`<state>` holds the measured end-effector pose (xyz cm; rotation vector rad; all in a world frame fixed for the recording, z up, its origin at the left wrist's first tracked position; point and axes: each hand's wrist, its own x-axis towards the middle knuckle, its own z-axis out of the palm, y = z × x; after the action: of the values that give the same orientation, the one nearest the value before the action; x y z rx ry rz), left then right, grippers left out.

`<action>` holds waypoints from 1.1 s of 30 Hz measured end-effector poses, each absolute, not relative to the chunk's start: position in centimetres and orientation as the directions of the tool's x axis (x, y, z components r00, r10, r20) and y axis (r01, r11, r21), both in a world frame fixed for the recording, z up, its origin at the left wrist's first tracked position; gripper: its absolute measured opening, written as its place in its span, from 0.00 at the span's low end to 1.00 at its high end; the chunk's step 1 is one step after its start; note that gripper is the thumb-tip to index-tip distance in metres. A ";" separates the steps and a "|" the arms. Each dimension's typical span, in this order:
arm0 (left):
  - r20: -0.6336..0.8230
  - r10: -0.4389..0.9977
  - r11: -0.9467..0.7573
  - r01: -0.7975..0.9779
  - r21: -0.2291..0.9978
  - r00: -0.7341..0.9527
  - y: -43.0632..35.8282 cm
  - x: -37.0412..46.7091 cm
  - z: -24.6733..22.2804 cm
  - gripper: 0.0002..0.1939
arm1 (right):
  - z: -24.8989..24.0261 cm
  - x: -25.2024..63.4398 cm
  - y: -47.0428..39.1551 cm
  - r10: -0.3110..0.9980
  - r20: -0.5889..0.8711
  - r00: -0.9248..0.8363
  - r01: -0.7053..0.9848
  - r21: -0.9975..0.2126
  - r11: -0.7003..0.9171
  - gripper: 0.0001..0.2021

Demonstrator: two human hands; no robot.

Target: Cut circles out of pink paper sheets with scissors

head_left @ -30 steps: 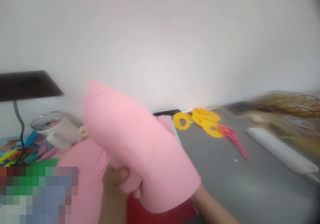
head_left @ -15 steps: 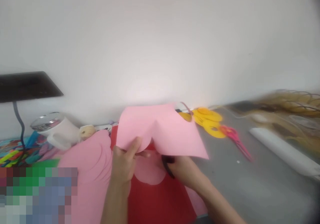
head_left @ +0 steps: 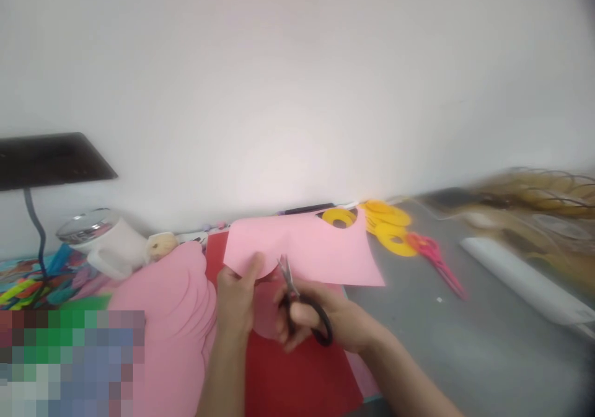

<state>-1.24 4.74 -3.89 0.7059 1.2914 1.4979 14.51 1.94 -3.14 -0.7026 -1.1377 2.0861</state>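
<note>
My left hand (head_left: pixel 239 296) pinches the lower left part of a pink paper sheet (head_left: pixel 320 250), thumb on top. The sheet has a cut running up from its near edge and a rounded cut-out at its upper right. In my right hand (head_left: pixel 316 318) is a pair of black-handled scissors (head_left: pixel 289 277), fingers in the loops, blades slightly parted at the cut. Below the sheet lie red paper (head_left: pixel 297 373) and a rounded pink piece (head_left: pixel 264 311), partly hidden by my hands.
Stacked pink cut shapes (head_left: pixel 162 318) lie on the left, near a white mug (head_left: pixel 116 243) with a shiny lid. Yellow paper rings (head_left: pixel 395 240), pink scissors (head_left: pixel 437 259) and a white power strip (head_left: pixel 525 280) lie to the right on the grey table (head_left: pixel 437 355). A wall stands behind.
The pink sheet has dropped lower and flatter, baring a yellow ring and a dark pen behind it. My right hand has come out from beneath the sheet, showing the scissors' blades.
</note>
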 end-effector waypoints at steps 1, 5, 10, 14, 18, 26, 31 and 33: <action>-0.180 0.924 0.064 -0.328 0.942 -0.338 4.8 -1.1 -3.8 0.17 | -3.4 14.4 1.9 0.789 -0.159 -0.594 -0.307 -0.862 -0.404 0.26; -0.171 0.914 0.033 -0.353 0.935 -0.368 4.8 -0.8 -3.6 0.19 | -3.7 14.3 2.0 0.797 -0.189 -0.573 -0.339 -0.831 -0.441 0.27; -0.146 0.902 0.004 -0.330 0.944 -0.405 4.8 -0.8 -4.1 0.22 | -3.5 14.3 2.1 0.777 -0.211 -0.593 -0.330 -0.817 -0.473 0.28; -0.120 0.882 0.012 -0.233 0.972 -0.456 4.8 -0.7 -4.5 0.21 | -3.4 14.1 2.0 0.781 -0.234 -0.579 -0.315 -0.819 -0.480 0.28; -0.084 0.863 0.036 -0.105 0.994 -0.499 4.6 -0.5 -4.3 0.19 | -3.4 14.2 2.1 0.786 -0.267 -0.557 -0.296 -0.821 -0.489 0.28; -0.063 0.853 0.026 -0.079 0.997 -0.519 4.5 -0.5 -4.1 0.12 | -2.6 14.7 2.2 0.749 -0.337 -0.571 -0.187 -0.835 -0.518 0.26; -0.105 0.906 0.030 -0.184 0.982 -0.411 4.5 -0.1 -4.0 0.13 | -2.8 14.3 2.1 0.780 -0.275 -0.563 -0.214 -0.863 -0.458 0.25; -0.131 0.894 0.048 -0.198 0.979 -0.428 4.5 0.0 -3.9 0.14 | -2.9 14.2 2.0 0.803 -0.242 -0.545 -0.239 -0.873 -0.425 0.26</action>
<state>0.01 4.45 -3.89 0.7525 1.4268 1.5387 14.15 2.04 -2.86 -0.8807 -1.0877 2.0171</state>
